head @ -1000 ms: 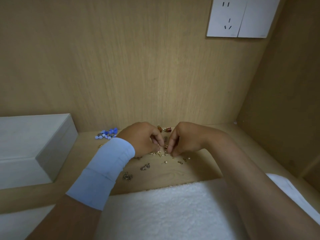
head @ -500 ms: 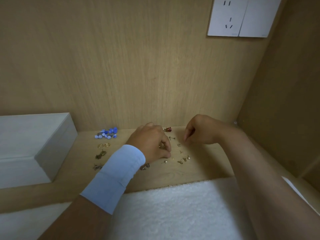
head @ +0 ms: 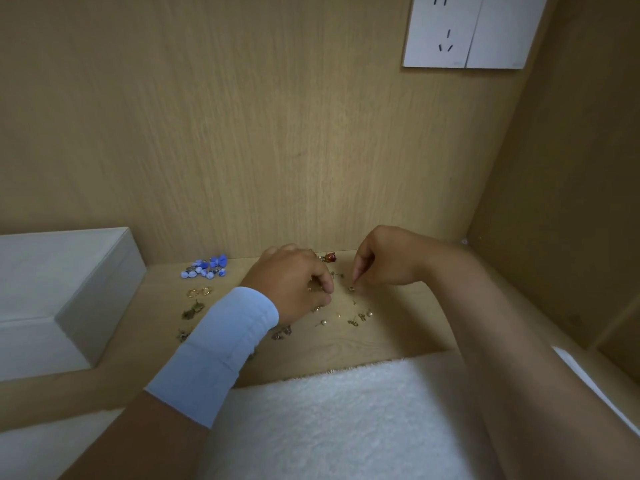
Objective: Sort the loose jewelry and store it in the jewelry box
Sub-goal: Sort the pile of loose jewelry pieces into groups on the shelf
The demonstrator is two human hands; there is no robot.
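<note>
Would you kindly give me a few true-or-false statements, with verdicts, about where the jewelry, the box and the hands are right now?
1. The blue beads lie left of the left hand. True.
2. The white box stands at the right end of the shelf. False: it stands at the left end.
3. The right hand points its fingertips down at a small gold piece. True.
4. The gold rings are in the box. False: they lie on the shelf, just in front of the beads.
5. A plug sits in the wall socket. False: nothing is plugged in.
</note>
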